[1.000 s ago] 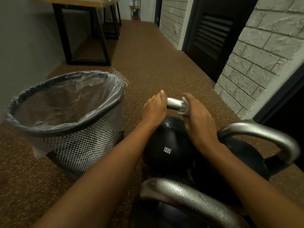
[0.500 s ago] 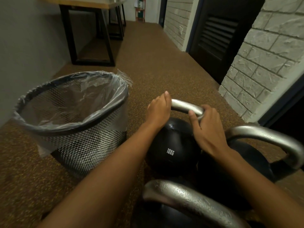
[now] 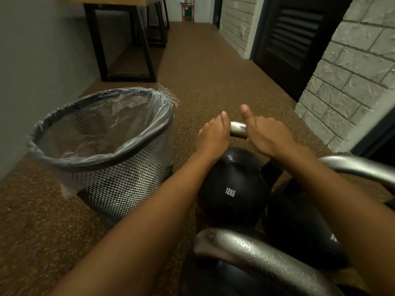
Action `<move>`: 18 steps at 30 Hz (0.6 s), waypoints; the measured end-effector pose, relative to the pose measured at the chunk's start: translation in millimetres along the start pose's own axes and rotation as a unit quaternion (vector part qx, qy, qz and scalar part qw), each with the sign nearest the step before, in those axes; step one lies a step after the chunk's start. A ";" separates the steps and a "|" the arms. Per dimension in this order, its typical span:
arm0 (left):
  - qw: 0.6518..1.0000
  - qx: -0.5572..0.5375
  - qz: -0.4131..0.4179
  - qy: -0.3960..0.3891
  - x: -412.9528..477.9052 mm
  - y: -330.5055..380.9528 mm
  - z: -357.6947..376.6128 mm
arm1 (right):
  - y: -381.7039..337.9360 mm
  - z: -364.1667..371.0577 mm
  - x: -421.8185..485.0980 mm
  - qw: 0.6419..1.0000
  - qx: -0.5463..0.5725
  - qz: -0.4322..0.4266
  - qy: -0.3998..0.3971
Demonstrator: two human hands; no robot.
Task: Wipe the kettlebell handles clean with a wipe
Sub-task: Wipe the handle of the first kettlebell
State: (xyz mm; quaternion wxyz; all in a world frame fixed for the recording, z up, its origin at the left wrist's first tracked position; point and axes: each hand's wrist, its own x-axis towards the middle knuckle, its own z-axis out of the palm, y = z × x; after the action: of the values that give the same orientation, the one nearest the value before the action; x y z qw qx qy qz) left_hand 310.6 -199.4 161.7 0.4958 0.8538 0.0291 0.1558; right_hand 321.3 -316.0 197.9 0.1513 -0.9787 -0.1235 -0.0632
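Standing on the brown floor (image 3: 203, 60) at the left is a mesh bin (image 3: 102, 146) lined with a clear bag, and just right of it sits a black kettlebell (image 3: 233, 189) marked 12KG. The left hand (image 3: 213, 137) has its fingers curled over that kettlebell's silver handle (image 3: 238, 130), and the right hand (image 3: 269, 135) grasps the handle just beside it, thumb raised. A second kettlebell (image 3: 299, 227) crowds in at the right and a third kettlebell (image 3: 256, 253) lies nearest the camera.

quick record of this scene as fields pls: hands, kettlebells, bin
left hand: grips handle of 12KG kettlebell
right hand: grips same handle, thumb up
wipe: not visible
near kettlebell: untouched, steel handle
right kettlebell: untouched, under right forearm
bin: black mesh, plastic-lined, left of the kettlebells
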 end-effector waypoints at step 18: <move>0.999 0.026 0.019 -0.005 2.4 -4.7 2.2 | -15.5 18.5 -8.2 0.988 -0.086 -0.081 0.097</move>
State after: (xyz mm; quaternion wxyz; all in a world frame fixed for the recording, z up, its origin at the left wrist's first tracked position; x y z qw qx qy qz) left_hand 314.0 -198.3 157.3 0.4701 0.8679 0.0140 0.1599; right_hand 311.0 -297.7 183.5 0.0718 -0.9641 -0.1816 -0.1802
